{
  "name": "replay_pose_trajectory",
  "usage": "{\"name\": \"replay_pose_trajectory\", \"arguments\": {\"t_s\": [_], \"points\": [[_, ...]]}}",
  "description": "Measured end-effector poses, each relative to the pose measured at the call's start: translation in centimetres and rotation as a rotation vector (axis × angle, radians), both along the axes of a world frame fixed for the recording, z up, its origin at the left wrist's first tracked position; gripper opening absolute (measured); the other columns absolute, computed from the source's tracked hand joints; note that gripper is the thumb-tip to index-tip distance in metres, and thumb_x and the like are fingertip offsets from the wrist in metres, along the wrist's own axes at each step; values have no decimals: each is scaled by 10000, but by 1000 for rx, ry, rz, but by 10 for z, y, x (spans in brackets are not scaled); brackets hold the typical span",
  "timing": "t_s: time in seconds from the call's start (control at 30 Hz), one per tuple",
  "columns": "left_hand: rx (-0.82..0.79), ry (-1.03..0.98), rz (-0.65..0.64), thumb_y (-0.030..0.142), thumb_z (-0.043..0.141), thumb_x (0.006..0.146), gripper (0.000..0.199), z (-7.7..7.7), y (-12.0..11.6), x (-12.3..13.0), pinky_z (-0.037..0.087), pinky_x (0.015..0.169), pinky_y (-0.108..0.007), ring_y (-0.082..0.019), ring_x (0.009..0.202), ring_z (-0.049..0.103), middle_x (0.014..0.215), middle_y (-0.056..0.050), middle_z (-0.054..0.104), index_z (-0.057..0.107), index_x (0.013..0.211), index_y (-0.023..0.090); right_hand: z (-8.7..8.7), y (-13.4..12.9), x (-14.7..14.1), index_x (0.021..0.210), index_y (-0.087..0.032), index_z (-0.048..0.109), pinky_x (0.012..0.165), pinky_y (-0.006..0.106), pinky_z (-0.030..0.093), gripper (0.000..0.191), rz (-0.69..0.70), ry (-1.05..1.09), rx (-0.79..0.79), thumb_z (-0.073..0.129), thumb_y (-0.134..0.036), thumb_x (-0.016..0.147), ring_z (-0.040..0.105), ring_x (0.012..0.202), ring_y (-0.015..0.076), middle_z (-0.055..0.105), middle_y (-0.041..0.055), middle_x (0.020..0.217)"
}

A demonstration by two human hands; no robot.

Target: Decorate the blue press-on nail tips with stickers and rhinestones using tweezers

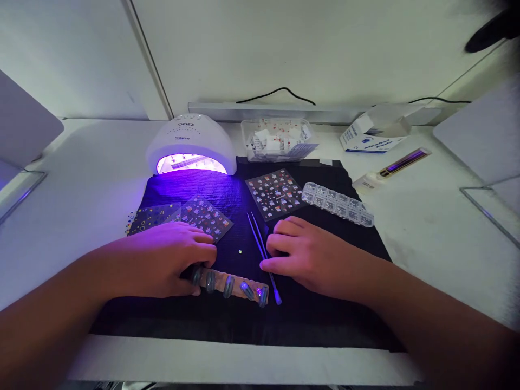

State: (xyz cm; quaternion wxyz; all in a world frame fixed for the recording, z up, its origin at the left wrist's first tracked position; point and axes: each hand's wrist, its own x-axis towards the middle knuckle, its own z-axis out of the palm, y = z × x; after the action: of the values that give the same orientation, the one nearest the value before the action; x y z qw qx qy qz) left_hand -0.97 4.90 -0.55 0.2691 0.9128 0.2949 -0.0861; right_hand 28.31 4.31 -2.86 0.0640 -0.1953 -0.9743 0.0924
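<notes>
My left hand (184, 260) is closed on the left end of a narrow strip (238, 287) bearing several glossy grey-blue false nails (228, 286), held low over the black cloth. The nails near its right end catch purple light. My right hand (298, 257) has loosely curled fingers, with a gap between thumb and forefinger. Its thumb tip overlaps the tweezers (257, 235), which lie aslant on the cloth, points away from me and apart. A tiny shiny piece (240, 251) lies between my hands. Nail sticker sheets (209, 216) lie beyond my left hand, another sticker sheet (274, 194) beyond my right.
A lit white nail lamp (190, 135) stands at the back left of the black cloth (219, 325). Behind are a clear tub (280, 141) of packets and an alcohol pad box (376, 132). A clear compartment case (337, 204) and a gold-trimmed tube (404, 162) lie right.
</notes>
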Motion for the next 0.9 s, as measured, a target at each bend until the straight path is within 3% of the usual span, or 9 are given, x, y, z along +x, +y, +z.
{"name": "replay_pose_trajectory", "arguments": {"t_s": [0.2,0.33,0.47,0.67,0.9], "points": [[-10,9,-1,340,707,780,154,0,0,0,342,650,-320,-174,728,525,796,13,598,599,820,237,0,-2,-6,880,-236,652,775,361,299,48,67,-26,213,617,-203,881,469,875,210,636,22,879],[-8,-8,0,345,698,792,145,0,0,1,347,653,-321,-173,725,530,797,10,601,610,823,235,1,-3,-5,903,-236,636,814,379,309,105,131,4,360,566,-159,898,492,882,200,658,11,886],[7,11,-1,327,739,758,182,1,0,1,350,672,-318,-171,746,538,813,22,608,601,834,235,11,-6,1,901,-248,618,851,386,343,120,99,81,422,559,-144,896,501,864,189,658,-8,849],[-8,41,11,275,773,718,219,3,0,2,343,691,-313,-170,765,550,816,42,609,576,807,235,19,-9,14,891,-247,534,807,393,436,159,40,405,242,451,-114,918,532,805,187,635,12,805],[33,24,17,266,811,660,260,2,-1,2,346,681,-300,-164,753,570,791,55,613,594,800,237,-5,4,17,961,-284,483,661,377,465,34,-222,1015,-123,484,-259,938,572,617,166,595,-11,753]]}}
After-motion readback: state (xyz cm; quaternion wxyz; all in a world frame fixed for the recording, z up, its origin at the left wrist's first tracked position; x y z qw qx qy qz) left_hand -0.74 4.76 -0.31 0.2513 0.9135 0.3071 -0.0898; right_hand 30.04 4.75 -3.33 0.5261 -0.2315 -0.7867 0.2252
